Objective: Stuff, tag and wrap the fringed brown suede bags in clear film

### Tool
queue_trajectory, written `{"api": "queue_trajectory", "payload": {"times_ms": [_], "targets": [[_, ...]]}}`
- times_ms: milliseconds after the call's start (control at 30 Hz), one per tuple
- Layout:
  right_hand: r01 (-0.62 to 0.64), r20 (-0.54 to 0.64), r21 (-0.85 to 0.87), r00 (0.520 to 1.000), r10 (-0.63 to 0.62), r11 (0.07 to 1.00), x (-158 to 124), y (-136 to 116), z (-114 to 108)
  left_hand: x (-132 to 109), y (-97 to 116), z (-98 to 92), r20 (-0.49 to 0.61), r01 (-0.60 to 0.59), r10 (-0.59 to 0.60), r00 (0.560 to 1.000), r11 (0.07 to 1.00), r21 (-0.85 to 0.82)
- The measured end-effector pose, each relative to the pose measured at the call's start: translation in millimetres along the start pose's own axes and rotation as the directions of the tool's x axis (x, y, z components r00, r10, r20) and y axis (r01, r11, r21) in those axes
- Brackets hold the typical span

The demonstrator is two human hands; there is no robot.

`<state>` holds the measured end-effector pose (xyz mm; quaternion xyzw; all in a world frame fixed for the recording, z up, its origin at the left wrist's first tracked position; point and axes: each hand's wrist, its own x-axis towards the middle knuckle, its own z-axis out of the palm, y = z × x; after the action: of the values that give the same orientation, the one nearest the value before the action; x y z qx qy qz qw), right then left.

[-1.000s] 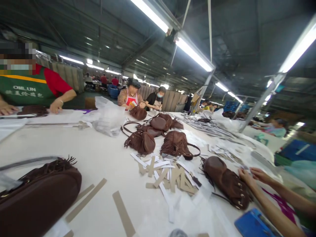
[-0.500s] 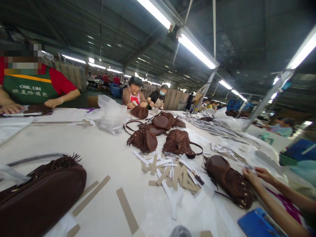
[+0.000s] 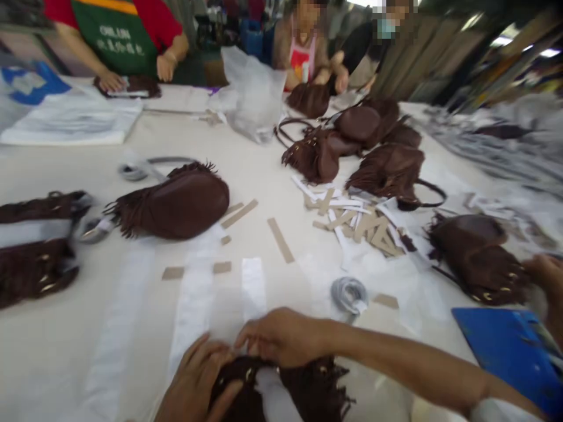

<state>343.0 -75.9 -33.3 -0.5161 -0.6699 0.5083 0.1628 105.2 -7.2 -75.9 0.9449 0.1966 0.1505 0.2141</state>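
Observation:
A dark brown fringed handbag (image 3: 314, 390) lies at the near edge of the table, with a pale strip of wrapping across it. My left hand (image 3: 197, 375) grips its left side, thumb over the front and fingers along the top. At the upper rim, my right hand (image 3: 285, 337) has its fingers curled down onto the bag, next to some whitish material. The fingertips of that hand are partly hidden and blurred. Just beyond lies a grey wrapped coil (image 3: 349, 293), probably a strap.
Another brown bag (image 3: 189, 202) lies at left, beside wrapped brown pieces (image 3: 35, 252). More bags (image 3: 387, 170) and a heap of card strips (image 3: 365, 225) are farther right. A blue clipboard (image 3: 505, 351) lies near a co-worker's hand (image 3: 545, 272). Other people work across the table.
The view has tilted down. Both my hands and the handbag under them now show at the bottom; neither hand was in view before.

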Motion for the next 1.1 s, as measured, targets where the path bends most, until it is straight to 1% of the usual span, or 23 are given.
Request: {"api": "queue_trajectory", "payload": {"times_ms": [33,67,167,233,300,367,433,533,600,633,733,800,867,967,1033,1100], "targets": [[-0.030,0.017,0.000,0.999,0.030,1.000,-4.0,1.9,-2.6,-8.5,6.1,-3.4,0.004,0.022,-0.022,1.000,1.000,0.022],[-0.026,0.037,0.016,0.999,0.026,1.000,-8.4,3.3,-6.6,-13.0,12.7,-6.4,-0.003,0.047,-0.047,0.999,0.998,0.052],[0.008,0.090,-0.012,0.996,-0.007,1.000,-22.3,3.9,-19.2,-12.7,36.4,-15.2,-0.034,0.135,-0.132,0.991,0.982,0.132],[0.019,0.142,-0.061,0.990,-0.010,0.998,-30.4,3.2,-24.5,-11.7,53.7,-19.6,-0.023,0.168,-0.166,0.986,0.976,0.142],[0.003,0.189,-0.095,0.982,0.015,0.995,-36.6,2.2,-28.0,-15.0,67.5,-19.7,0.022,0.143,-0.147,0.989,0.979,0.147],[-0.030,0.227,-0.127,0.972,0.058,0.991,-42.1,-0.2,-31.2,-21.4,74.5,-14.7,0.074,0.071,-0.085,0.994,0.982,0.177],[-0.037,0.239,-0.190,0.968,0.083,0.981,-48.7,-4.6,-33.8,-27.7,75.4,-6.9,0.106,0.006,-0.031,0.994,0.974,0.228],[0.032,0.213,-0.365,0.976,0.050,0.931,-62.8,-12.2,-31.2,-33.1,72.3,2.0,0.119,-0.021,-0.013,0.993,0.960,0.281],[0.052,0.156,-0.529,0.987,0.037,0.847,-74.9,-15.9,-22.7,-33.8,71.7,3.9,0.117,-0.022,-0.013,0.993,0.957,0.291],[0.038,0.116,-0.609,0.992,0.041,0.792,-81.6,-17.2,-16.5,-33.5,72.3,3.8,0.114,-0.022,-0.012,0.993,0.957,0.291],[-0.063,-0.040,-0.773,0.998,0.051,0.632,-102.8,-21.8,6.6,-32.4,76.4,1.1,0.095,-0.017,-0.010,0.995,0.962,0.273],[-0.138,-0.135,-0.812,0.990,0.047,0.568,-116.6,-26.9,23.0,-33.5,80.9,-3.2,0.073,0.000,-0.020,0.997,0.965,0.262],[-0.207,-0.218,-0.819,0.975,0.044,0.536,-128.6,-33.3,39.3,-38.2,87.2,-10.5,0.041,0.030,-0.042,0.998,0.965,0.260],[-0.291,-0.314,-0.811,0.949,0.043,0.508,-141.0,-40.4,64.6,-52.6,102.6,-25.4,-0.011,0.055,-0.053,0.999,0.968,0.246],[-0.332,-0.363,-0.801,0.931,0.036,0.498,-145.3,-40.4,82.9,-63.1,117.6,-33.3,-0.011,0.001,0.001,1.000,0.975,0.223],[-0.357,-0.405,-0.793,0.914,0.010,0.493,-147.4,-36.9,102.3,-69.3,134.9,-35.0,0.033,-0.113,0.108,0.994,0.975,0.190]]}}
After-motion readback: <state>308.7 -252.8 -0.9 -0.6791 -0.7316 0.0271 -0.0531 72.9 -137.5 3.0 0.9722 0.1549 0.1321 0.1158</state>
